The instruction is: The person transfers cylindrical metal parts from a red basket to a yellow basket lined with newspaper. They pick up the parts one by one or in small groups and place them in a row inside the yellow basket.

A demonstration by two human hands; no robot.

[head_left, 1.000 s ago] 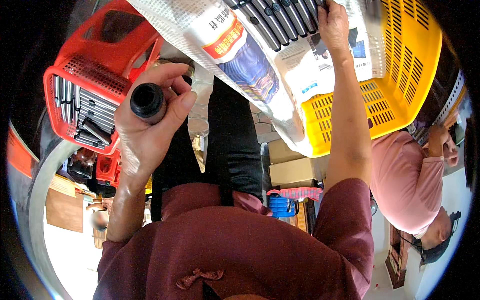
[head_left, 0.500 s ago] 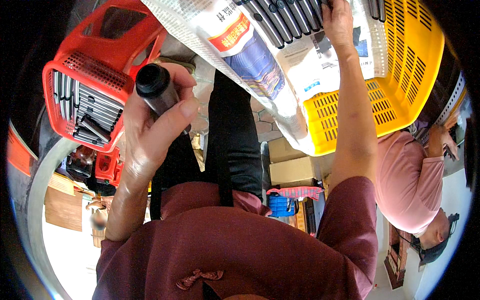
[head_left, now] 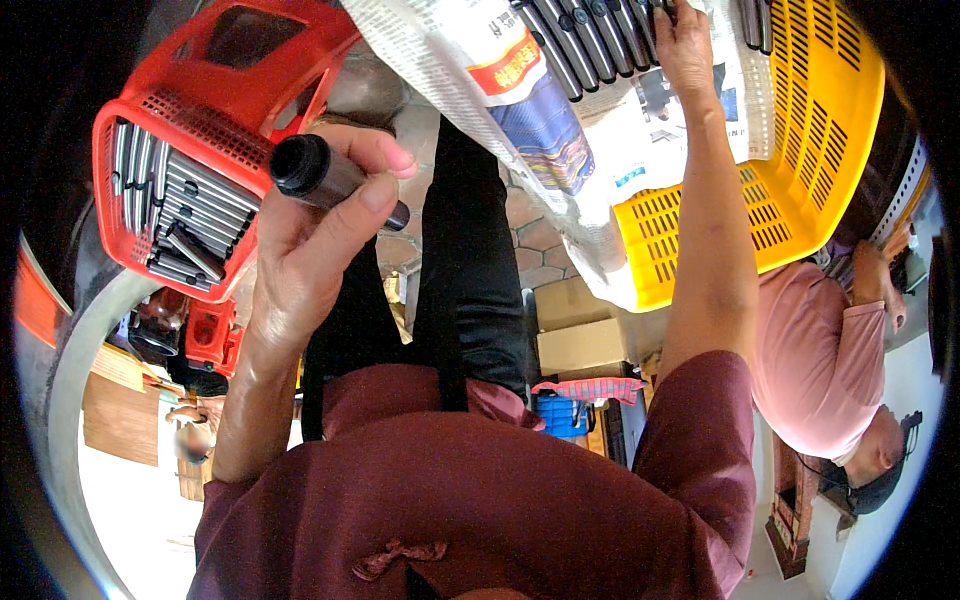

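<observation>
My left hand (head_left: pixel 325 210) is wrapped round a dark cylindrical tube (head_left: pixel 335 180) with a black capped end, holding it tilted between thumb and fingers above my lap. Up at the top, my right hand (head_left: pixel 688 50) reaches to the end of a row of silver tubes with black ends (head_left: pixel 590 45). Its fingers are closed at the last tube in that row, and their tips are partly cut off by the picture's upper edge. These tubes lie side by side on newspaper (head_left: pixel 640 125) lining a yellow basket (head_left: pixel 655 240).
At left, a red basket (head_left: pixel 105 200) full of similar tubes (head_left: pixel 200 200) rests by a red plastic chair (head_left: pixel 230 75). Cardboard boxes (head_left: pixel 580 345) and a blue basket (head_left: pixel 560 415) stand below. Another person in pink (head_left: pixel 815 360) works at right.
The tube in my left hand has tipped closer to level, and its far end now shows past my thumb. My right hand stays at the row. The newspaper and tubes appear shifted slightly right.
</observation>
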